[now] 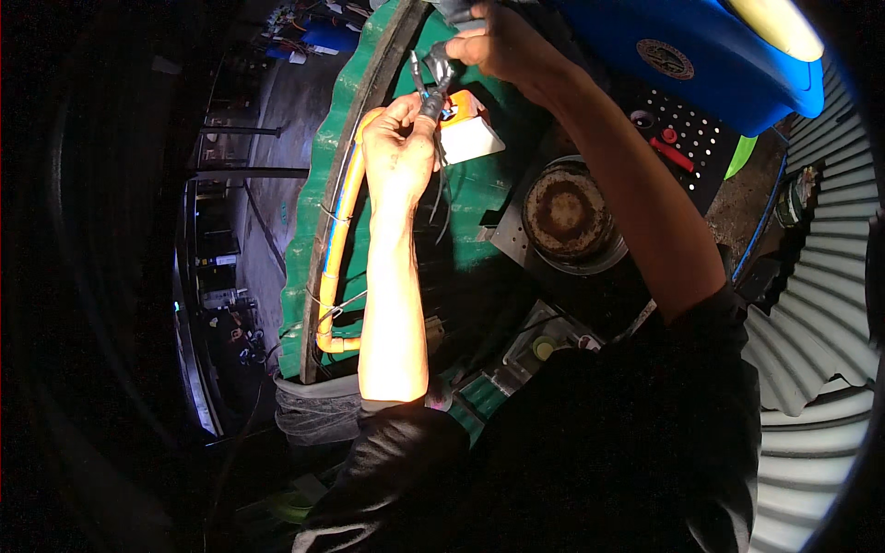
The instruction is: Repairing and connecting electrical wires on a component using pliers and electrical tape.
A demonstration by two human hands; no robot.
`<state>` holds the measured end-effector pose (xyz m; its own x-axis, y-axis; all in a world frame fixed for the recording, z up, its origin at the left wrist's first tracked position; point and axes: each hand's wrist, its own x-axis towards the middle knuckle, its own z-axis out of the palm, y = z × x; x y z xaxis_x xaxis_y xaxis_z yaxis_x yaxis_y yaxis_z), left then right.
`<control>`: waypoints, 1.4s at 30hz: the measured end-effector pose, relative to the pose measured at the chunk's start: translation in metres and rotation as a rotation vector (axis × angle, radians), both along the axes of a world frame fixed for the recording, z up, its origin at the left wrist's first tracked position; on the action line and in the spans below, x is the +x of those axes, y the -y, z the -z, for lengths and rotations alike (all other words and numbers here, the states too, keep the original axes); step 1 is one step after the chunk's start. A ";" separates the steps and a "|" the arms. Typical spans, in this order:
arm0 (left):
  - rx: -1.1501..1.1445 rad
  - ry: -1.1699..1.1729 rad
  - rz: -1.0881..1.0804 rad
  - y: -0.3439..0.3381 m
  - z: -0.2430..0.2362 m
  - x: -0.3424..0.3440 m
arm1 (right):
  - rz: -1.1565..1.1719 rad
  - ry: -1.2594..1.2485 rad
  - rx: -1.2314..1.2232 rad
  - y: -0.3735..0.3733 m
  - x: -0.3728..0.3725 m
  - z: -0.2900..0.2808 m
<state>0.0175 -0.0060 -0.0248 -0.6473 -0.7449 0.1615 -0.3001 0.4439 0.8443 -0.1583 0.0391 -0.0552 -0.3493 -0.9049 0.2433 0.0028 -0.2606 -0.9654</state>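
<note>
My left hand (396, 152) grips a black-taped bundle of wires (430, 103) in front of a green corrugated panel (309, 240). Loose black cable ends hang below that hand. Up and to the right, my right hand (502, 51) pinches dark, crumpled tape (441, 64) joined to the bundle. An orange-and-white box (468, 138) sits just right of my left hand. An orange pipe (339, 235), tied on with wire, runs down left of my left forearm along a dark beam.
At upper right is a blue plastic bin (737, 64), above a black perforated board (691, 124) with a red tool (673, 155). A stained round pot (562, 217) lies under my right forearm. A clear tray (525, 355) is lower down. Grey corrugated sheeting (820, 304) lines the right.
</note>
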 end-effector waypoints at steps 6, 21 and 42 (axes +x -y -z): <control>-0.268 0.038 -0.063 0.014 0.012 -0.008 | 0.308 0.068 -0.667 -0.006 0.042 0.047; -0.199 -0.056 -0.112 0.005 0.015 -0.014 | 0.371 -0.410 -0.183 -0.041 0.026 0.029; -0.257 0.074 0.011 0.010 0.007 0.003 | 0.318 -0.698 -0.475 0.006 0.004 0.035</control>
<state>0.0203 -0.0164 -0.0318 -0.6724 -0.6781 0.2968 -0.3506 0.6449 0.6791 -0.1539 0.0335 -0.0900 -0.1986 -0.5408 0.8174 -0.6838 -0.5210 -0.5108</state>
